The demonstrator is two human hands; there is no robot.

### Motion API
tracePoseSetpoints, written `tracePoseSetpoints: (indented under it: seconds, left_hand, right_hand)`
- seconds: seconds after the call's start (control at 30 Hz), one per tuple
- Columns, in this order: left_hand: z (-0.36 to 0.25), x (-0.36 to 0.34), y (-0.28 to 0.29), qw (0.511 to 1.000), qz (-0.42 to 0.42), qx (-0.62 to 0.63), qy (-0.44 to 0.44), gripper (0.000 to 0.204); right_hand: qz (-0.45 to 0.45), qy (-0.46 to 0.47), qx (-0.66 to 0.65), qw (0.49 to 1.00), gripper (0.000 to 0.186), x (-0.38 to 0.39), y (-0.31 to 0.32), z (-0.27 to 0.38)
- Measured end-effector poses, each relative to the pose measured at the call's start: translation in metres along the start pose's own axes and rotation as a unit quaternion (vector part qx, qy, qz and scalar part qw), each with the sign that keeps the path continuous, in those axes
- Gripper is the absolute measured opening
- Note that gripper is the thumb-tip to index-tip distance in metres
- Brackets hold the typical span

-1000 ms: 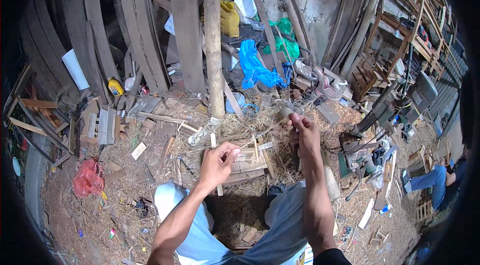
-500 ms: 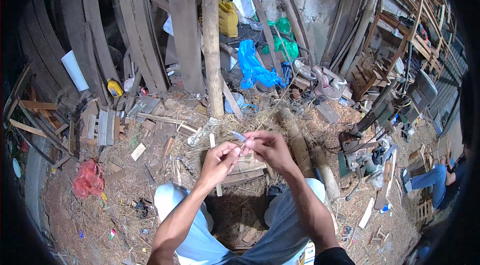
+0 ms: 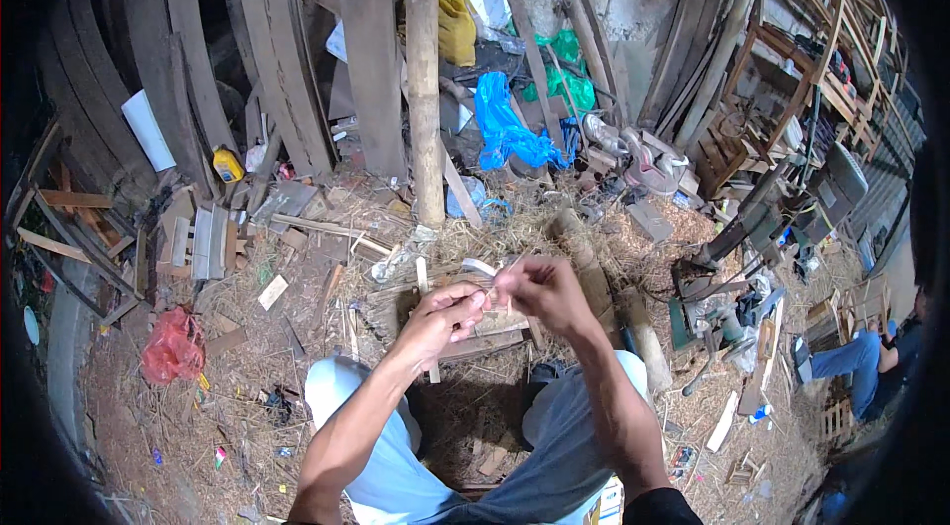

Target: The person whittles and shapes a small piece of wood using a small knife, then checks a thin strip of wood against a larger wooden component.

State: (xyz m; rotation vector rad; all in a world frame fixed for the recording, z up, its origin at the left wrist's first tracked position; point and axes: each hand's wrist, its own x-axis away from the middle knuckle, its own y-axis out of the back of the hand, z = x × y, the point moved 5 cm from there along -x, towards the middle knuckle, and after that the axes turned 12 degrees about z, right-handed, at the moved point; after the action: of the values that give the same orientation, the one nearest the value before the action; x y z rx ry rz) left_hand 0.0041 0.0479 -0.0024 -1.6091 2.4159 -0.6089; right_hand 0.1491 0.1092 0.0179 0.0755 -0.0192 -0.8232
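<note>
My left hand (image 3: pixel 442 319) is closed in a pinch in front of my knees, thumb against the index finger. My right hand (image 3: pixel 542 291) is closed too, slightly smeared, its fingertips beside the left ones. Between the two shows something very thin and pale, too small to name. A short whitish curved strip (image 3: pixel 480 267) sticks out at the fingertips; which hand bears it I cannot tell. Below the hands lies a wooden board (image 3: pixel 485 343) on the straw-covered ground, with a narrow pale wood strip (image 3: pixel 423 274) upright in view beside my left hand.
A wooden post (image 3: pixel 426 80) stands straight ahead. Blue plastic bag (image 3: pixel 507 124) and shoes (image 3: pixel 643 159) lie beyond. Logs (image 3: pixel 643 337) lie right of my hands, a red plastic bag (image 3: pixel 174 347) at the left. Another person's jeans-clad leg (image 3: pixel 846 359) shows at far right.
My right hand has rolled slightly and moved a little to the right. The whitish strip at the fingertips has turned and looks curved now. My left fingers have loosened somewhat.
</note>
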Motion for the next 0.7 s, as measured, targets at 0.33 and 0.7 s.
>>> tracePoseSetpoints:
  seconds: [0.33, 0.7]
  left_hand:
    - [0.0, -0.001, 0.007, 0.999, -0.007, -0.039, -0.019, 0.017]
    - [-0.001, -0.001, 0.004, 0.997, -0.022, -0.066, -0.019, 0.021]
  right_hand:
    - [-0.004, -0.011, -0.041, 0.999, 0.017, -0.001, -0.01, 0.004]
    - [-0.035, -0.009, -0.018, 0.999, 0.019, -0.006, 0.0, -0.003]
